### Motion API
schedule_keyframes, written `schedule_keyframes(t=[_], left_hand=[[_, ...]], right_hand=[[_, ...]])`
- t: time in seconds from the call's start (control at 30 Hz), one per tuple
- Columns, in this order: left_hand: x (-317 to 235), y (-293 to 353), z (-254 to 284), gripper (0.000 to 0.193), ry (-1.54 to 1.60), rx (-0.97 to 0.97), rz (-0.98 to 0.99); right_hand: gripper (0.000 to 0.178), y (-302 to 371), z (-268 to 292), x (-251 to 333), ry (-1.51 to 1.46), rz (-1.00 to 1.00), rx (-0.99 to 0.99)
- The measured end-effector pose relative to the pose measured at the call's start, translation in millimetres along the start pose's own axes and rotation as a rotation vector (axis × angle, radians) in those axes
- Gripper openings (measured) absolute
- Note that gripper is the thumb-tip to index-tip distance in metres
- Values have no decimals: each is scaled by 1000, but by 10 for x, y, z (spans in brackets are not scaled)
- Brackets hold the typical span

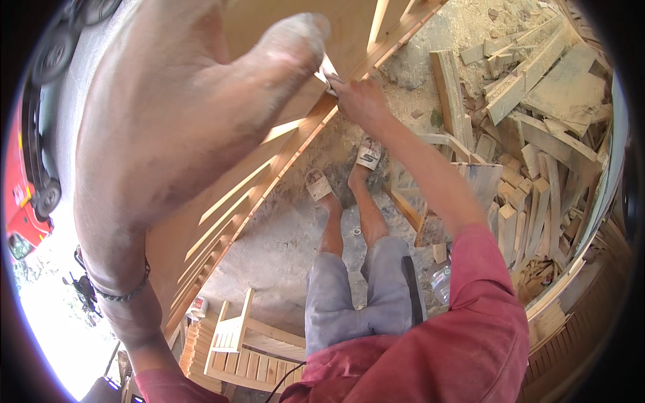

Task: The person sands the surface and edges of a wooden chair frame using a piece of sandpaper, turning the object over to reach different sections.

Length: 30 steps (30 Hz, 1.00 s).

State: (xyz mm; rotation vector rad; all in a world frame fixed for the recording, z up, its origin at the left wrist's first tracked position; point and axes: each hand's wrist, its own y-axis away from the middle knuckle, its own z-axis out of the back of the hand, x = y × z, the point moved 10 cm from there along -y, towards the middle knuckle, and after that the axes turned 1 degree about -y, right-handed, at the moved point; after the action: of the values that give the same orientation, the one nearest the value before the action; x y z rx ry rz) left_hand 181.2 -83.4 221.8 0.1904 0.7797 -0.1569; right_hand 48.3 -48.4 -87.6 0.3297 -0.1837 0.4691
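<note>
My left hand [181, 127] looms large and close at the upper left, its thumb stretched out to the right. The other fingers run past the top edge, and nothing shows in its grip. Farther off, my right hand [359, 101] is closed at the edge of a long wooden frame with slats [295, 144]. A small pale thing [327, 69] shows at its fingertips, too little of it to name. Behind my left hand, a broad wooden panel [168, 235] backs the slats. The frame slants from lower left to upper right.
Offcuts and boards [537, 87] lie heaped at the right amid sawdust. A plastic bottle [441, 285] is by my right side. Slatted wooden furniture [262, 363] and a white tub [197, 307] stand at the lower left. A red vehicle [23, 188] is at the far left.
</note>
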Motion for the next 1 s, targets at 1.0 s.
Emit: schedule_keyframes(t=[1.0], left_hand=[[-164,-19,88,52,162,-84,103]], right_hand=[[62,55,-105,-109,-135,-30,19]])
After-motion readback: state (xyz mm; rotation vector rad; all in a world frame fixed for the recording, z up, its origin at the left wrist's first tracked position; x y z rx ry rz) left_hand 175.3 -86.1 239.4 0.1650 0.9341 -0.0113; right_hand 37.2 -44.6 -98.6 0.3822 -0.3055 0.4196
